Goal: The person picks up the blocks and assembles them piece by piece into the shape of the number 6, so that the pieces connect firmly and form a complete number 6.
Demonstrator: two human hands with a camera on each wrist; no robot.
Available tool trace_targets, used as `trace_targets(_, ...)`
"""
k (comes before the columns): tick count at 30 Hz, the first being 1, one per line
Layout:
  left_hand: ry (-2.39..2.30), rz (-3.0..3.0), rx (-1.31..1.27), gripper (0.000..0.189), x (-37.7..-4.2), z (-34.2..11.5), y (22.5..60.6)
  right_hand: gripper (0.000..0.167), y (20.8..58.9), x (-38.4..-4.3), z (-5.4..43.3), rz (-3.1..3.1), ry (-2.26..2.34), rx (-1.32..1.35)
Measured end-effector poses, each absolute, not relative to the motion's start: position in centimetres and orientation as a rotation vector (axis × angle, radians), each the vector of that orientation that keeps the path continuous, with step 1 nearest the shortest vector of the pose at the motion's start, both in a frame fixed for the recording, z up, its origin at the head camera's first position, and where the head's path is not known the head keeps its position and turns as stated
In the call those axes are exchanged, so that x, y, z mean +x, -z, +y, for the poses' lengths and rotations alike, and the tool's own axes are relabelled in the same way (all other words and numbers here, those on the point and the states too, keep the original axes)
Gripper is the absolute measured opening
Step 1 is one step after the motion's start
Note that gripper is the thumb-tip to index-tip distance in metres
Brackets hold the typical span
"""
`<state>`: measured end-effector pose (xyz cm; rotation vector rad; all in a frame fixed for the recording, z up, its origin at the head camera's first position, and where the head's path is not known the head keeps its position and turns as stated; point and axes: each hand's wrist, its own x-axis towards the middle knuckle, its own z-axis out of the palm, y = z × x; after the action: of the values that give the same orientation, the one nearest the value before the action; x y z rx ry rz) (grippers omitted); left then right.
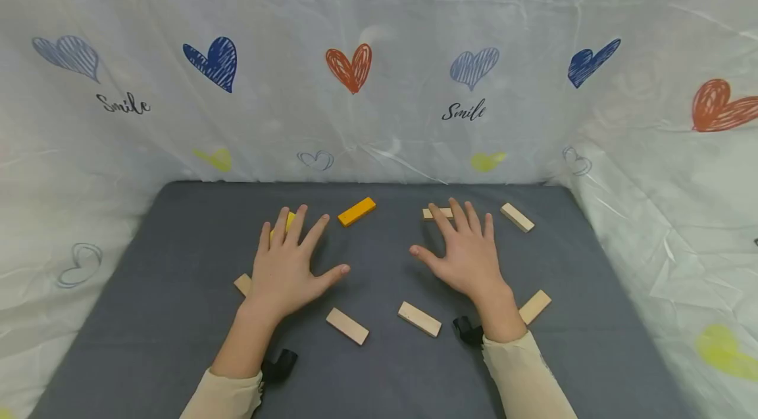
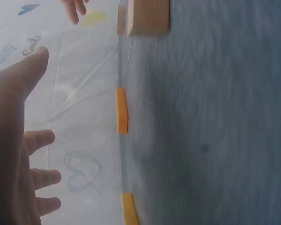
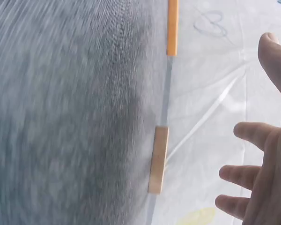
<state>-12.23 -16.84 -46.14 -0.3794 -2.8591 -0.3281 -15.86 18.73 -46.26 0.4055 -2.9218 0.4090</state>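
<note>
Fingers spread, my left hand (image 1: 288,272) hovers palm down over the left part of the grey table and holds nothing. Beyond its fingers a yellow block (image 1: 290,220) is partly hidden, and a plain wooden block (image 1: 242,283) peeks out beside its wrist. My right hand (image 1: 469,254) is likewise spread above the right part, with a pale wooden block (image 1: 437,214) partly behind its fingertips. An orange block (image 1: 356,212) lies between the two hands at the back. Both wrist views show straight fingers with nothing in them.
Nearer the front lie two wooden blocks, one left of centre (image 1: 347,326) and one right of centre (image 1: 419,319). Another block (image 1: 517,217) is at the back right, and one (image 1: 535,306) sits by the right wrist. A white curtain (image 1: 403,116) with printed hearts borders the table.
</note>
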Motion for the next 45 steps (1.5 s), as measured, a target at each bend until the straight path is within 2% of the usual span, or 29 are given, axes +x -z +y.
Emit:
trace_targets(8,0.390,-2.853,-0.287,0.087,-10.3,-20.9,45.8,0.093,46.2,-16.9,16.5,-2.884,-0.460,0.536)
trace_targets(16,0.458,-2.895,-0.193,0.079,-7.5,-24.6,45.6,0.082,44.6,-19.0,12.9,-2.829,-0.583,0.674)
trace_targets(27,0.601,-2.965,-0.094,0.101,-5.7,-25.4,46.9,0.069,44.0,-20.4,7.6,-2.800,-1.091,0.781)
trace_targets(34,0.609,-2.987,-0.077,0.085,-5.1,-25.6,47.5,0.064,44.6,-21.4,4.5,-2.797,-1.251,0.898)
trace_targets(40,0.620,-2.980,-0.054,0.067,-4.6,-26.0,47.8,0.066,45.1,-21.5,0.8,-2.814,-1.140,1.067)
trace_targets(45,0.607,-2.955,-0.040,0.061,-4.4,-26.3,48.0,0.065,45.8,-21.4,-2.0,-2.843,-1.059,1.097)
